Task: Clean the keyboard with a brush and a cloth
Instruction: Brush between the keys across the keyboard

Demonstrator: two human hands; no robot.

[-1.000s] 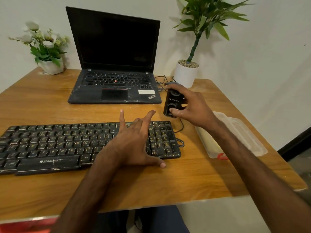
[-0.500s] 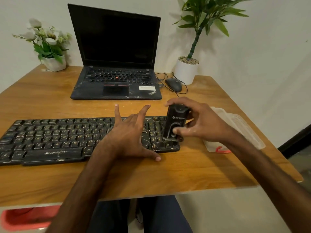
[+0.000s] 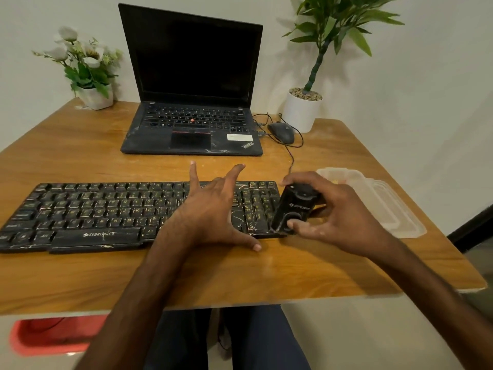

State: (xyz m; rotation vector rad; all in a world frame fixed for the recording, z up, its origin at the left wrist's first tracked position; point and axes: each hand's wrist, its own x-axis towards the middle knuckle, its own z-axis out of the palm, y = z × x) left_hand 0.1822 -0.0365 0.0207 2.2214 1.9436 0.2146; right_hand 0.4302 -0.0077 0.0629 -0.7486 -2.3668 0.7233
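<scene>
A black Zebronics keyboard [image 3: 106, 209], streaked with pale dust, lies across the wooden table [image 3: 240, 273]. My left hand [image 3: 210, 212] rests on its right half with the fingers spread and straight and the thumb on the table at its front edge. My right hand [image 3: 338, 217] grips a small black brush block [image 3: 293, 209], thumb on its near end and fingers over its far end. The block sits tilted on the keyboard's right end, over the number pad. No cloth is in sight.
An open black laptop [image 3: 192, 124] stands behind the keyboard, with a wired mouse [image 3: 281, 132] to its right. A clear plastic container [image 3: 378, 204] lies near the right edge. A flower pot [image 3: 96, 97] and a potted plant [image 3: 302, 109] occupy the back corners.
My right hand brought the black block from beside the laptop, near the mouse, down onto the keyboard's right end. My left hand stayed spread on the keys.
</scene>
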